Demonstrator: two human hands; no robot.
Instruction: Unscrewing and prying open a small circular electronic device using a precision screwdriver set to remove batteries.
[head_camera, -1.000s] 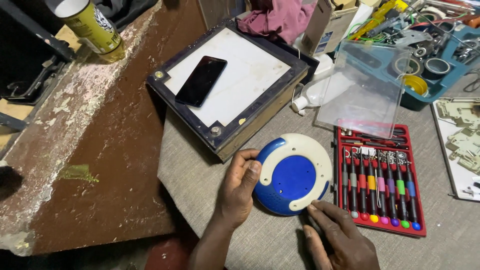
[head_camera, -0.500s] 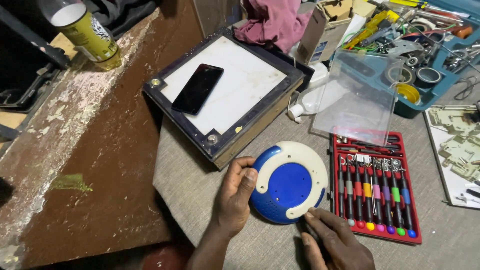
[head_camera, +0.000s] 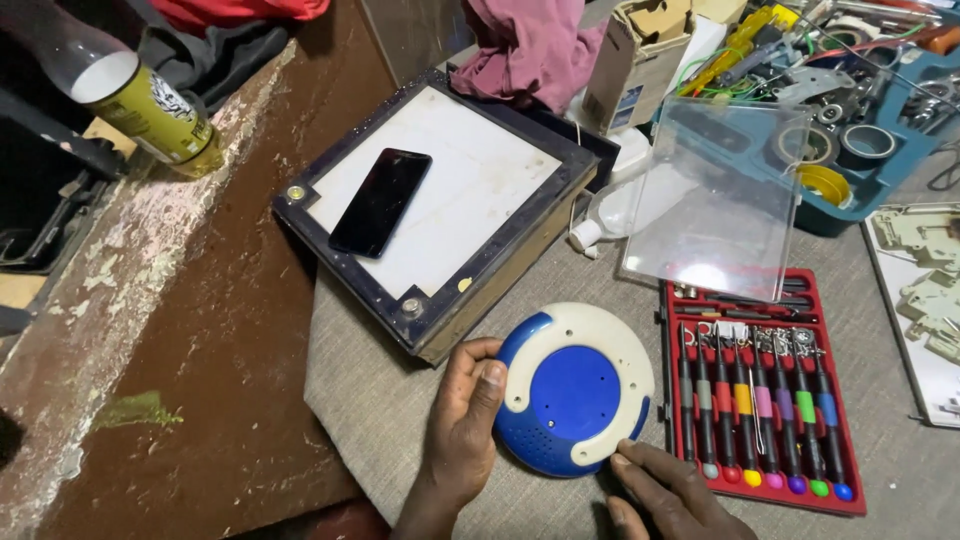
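At the near edge of the grey mat, the left hand (head_camera: 462, 430) curls half-closed against the left rim of a round blue and white gadget (head_camera: 573, 388), steadying it, while the right hand (head_camera: 672, 495) lies nearly flat with fingertips touching its near right rim. Just right sits a red screwdriver set (head_camera: 765, 390), its clear lid (head_camera: 715, 200) propped open behind. Farther back a phone (head_camera: 381, 201) lies on a framed white board (head_camera: 450, 200). Judging by this, the gadget is being positioned; opening it would call for a screwdriver
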